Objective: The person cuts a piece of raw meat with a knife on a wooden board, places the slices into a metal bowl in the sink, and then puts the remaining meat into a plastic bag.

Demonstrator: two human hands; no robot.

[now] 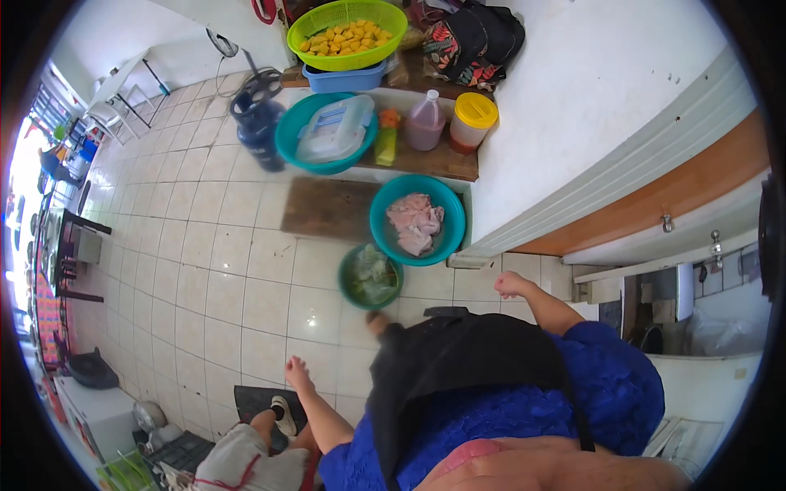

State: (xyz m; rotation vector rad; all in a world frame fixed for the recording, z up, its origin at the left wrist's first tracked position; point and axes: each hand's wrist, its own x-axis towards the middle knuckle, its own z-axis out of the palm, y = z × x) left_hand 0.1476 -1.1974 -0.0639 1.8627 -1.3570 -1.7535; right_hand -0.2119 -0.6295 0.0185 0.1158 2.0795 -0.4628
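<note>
My left hand point(296, 372) hangs over the tiled floor at the lower left, loosely curled, with nothing seen in it. To the right, my right hand point(513, 285) is closed with nothing visible in it, near the foot of the white wall. Between and beyond the hands, a teal basin point(457, 215) holds raw pale pink meat point(415, 222), probably chicken. Beside it, lower down, is a green basin point(344, 288) with clear plastic and some greens. Neither hand touches a basin.
Wooden-topped steps point(325, 205) bear a teal basin point(288, 138) with a lidded plastic box, a jug point(425, 126), a yellow-lidded container point(471, 123) and a lime colander point(295, 30) of yellow chunks. A gas cylinder point(258, 135) stands left of them. Another person point(252, 457) is at lower left.
</note>
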